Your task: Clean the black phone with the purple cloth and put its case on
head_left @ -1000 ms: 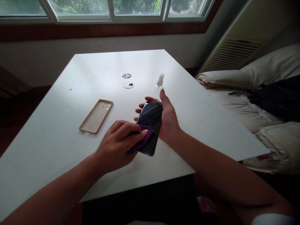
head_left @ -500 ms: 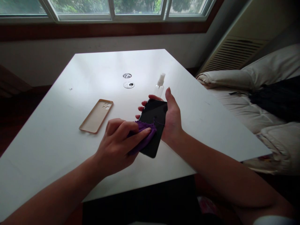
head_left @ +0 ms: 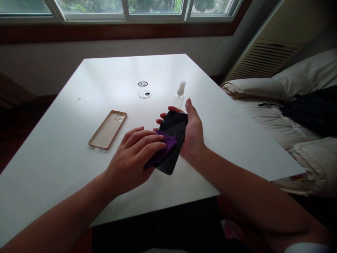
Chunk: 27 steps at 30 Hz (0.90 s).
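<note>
My right hand (head_left: 193, 131) holds a black smartphone (head_left: 171, 160) from beneath, its thumb along the right edge and fingertips showing past the left edge. The phone is tilted above the table, dark glossy face up. With fingers laid over it, my left hand (head_left: 135, 154) presses a purple cloth (head_left: 168, 143) onto the lower left part of that face. The cloth hides part of the phone. Left of my hands lies a tan, see-through phone case (head_left: 106, 131) with camera cutouts. Behind the phone stands a clear spray bottle (head_left: 180, 93) with a white top, its lower part hidden.
The white table (head_left: 60, 151) spreads under my hands. Two small round pieces (head_left: 144, 94) lie toward its far side. To the right is a padded beige seat (head_left: 265, 119) with dark fabric (head_left: 313, 110) on it. A window (head_left: 92, 7) runs along the back wall.
My left fingers have straightened from a bent grip to lie flatter over the cloth, which has shifted slightly up on the phone. The right hand keeps its hold.
</note>
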{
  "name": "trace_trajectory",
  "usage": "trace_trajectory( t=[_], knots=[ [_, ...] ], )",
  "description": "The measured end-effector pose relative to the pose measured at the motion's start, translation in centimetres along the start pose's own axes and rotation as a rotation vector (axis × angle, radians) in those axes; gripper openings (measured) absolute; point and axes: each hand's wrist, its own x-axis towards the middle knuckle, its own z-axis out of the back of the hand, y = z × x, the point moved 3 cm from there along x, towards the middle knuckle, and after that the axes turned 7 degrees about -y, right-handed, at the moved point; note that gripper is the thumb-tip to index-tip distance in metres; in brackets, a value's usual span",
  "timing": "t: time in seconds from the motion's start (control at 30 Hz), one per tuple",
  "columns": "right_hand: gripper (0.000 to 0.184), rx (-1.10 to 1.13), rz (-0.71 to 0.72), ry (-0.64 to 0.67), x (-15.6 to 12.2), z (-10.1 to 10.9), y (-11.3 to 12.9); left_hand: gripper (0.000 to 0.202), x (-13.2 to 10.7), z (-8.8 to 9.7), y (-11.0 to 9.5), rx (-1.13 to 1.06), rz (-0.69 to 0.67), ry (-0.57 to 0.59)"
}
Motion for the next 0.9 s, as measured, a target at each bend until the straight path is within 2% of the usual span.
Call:
trace_trajectory(
  t=[0.2, 0.4, 0.63, 0.9],
  knots=[
    [0.053, -0.018, 0.028, -0.015, 0.4, 0.2, -0.3, 0.051, -0.3, -0.5, 0.1, 0.019, -0.021, 0.122],
    [0.054, 0.011, 0.050, -0.069, 1.0, 0.6, -0.1, 0.050, -0.6, -0.3, -0.1, 0.066, 0.029, 0.073],
    [0.044, 0.047, 0.091, -0.164, 2.1, 1.3, 0.4, 0.045, -0.4, -0.4, -0.5, -0.057, -0.038, 0.131],
    [0.048, 0.000, 0.151, -0.096, 1.3, 0.8, 0.1, 0.031, -0.3, -0.4, -0.6, -0.103, 0.019, 0.165]
  ],
)
